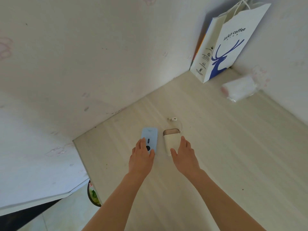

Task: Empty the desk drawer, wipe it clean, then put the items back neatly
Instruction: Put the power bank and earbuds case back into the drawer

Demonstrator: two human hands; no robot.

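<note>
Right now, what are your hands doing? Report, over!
Left hand open, flat on blue gadget. Right hand open beside cream power bank, contact unclear. Both on desk. Nothing in the way.

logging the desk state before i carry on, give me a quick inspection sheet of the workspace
surface: pale wood-grain desk top, a few dark specks
job's things: blue device and cream power bank side by side; drawer not in view
clutter: paper coffee bag upright in the corner, plastic-wrapped roll lying by the wall
grippers: left hand on the blue device, right hand open beside the power bank
cables: short white cable looped from the power bank
surroundings: white walls with faint pink prints
</note>
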